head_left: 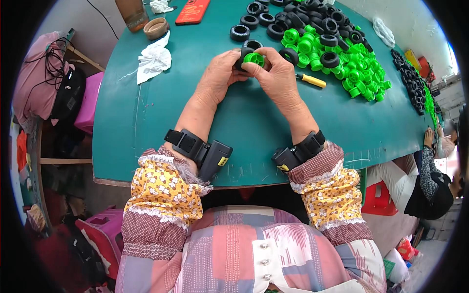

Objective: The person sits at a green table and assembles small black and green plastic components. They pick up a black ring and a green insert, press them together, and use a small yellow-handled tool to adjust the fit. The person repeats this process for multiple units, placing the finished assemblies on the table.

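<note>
Head view: the left hand (219, 73) and right hand (277, 77) are nearly closed, fingers curled, gripping a black tyre (239, 61) and green wheel hub (254, 59) together over the green surface (239, 141). A yellow-handled tool (313, 81) lies to the right, near piled green hubs (359, 73).

Two hands (218, 73), one yellow-handled tool (313, 81), dozens of tyres (295, 20), dozens of green hubs (360, 73)
</note>
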The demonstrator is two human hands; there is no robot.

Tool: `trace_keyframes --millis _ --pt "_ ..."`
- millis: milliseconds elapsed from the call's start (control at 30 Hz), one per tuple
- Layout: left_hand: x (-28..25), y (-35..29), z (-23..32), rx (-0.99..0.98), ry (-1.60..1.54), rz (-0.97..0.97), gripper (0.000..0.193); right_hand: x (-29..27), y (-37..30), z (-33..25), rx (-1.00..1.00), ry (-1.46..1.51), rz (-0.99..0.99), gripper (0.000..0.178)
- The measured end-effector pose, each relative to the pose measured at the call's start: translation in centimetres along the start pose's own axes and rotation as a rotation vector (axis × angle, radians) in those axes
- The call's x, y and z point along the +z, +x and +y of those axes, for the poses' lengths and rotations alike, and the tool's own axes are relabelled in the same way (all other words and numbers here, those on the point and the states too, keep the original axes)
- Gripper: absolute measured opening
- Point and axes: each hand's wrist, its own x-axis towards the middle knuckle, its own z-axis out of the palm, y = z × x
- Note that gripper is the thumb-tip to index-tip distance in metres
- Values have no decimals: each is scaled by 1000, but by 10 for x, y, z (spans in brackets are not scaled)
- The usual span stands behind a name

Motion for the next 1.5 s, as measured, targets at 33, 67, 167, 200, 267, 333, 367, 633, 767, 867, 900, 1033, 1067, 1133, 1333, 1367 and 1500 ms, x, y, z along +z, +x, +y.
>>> trace_keyframes --millis 33,67,167,200,267,333,367,633,767,867,900,1033,1067,1133,1333,1367,1500 --pt "3 -1 3 21 66 3 30 -2 0 -2 -1 -2 13 31" --pt "5 0 3 41 133 5 30 -2 -1 -1 17 39 3 30" --pt "5 0 3 43 97 -1 34 3 1 9 44 292 -20 25" --pt "6 -1 4 61 77 -14 35 3 1 11 34 325 -5 24" --pt "8 -1 4 82 74 -39 38 3 0 13 16 390 13 21" --pt "10 -4 6 106 93 -82 42 1 0 8 10 437 21 20" --pt "11 -6 10 120 116 -113 44 0 1 4 4 459 22 19" --pt "14 -10 21 216 242 -161 56 -7 4 8 107 522 -28 33" --pt "17 -13 22 253 182 -164 51 -13 3 0 290 842 -271 42" --pt "22 -14 22 288 153 -167 49 -12 1 5 288 1065 -383 40" --pt "23 -15 22 300 156 -169 49 -12 1 5 298 1078 -357 39" --pt "17 -10 18 276 259 -147 49 -9 -2 5 365 1097 -329 36" --pt "16 -10 17 293 290 -136 49 -11 -2 5 381 1092 -331 36" --pt "17 -9 15 347 367 -113 48 -9 -2 5 385 1085 -308 35" --pt "21 -11 18 423 567 -94 42 -5 -2 5 437 1059 -236 36" --pt "20 -11 16 431 577 -86 42 -3 -2 6 441 1058 -234 36" --pt "22 -12 15 443 628 -36 40 3 -5 4 442 1066 -186 35"
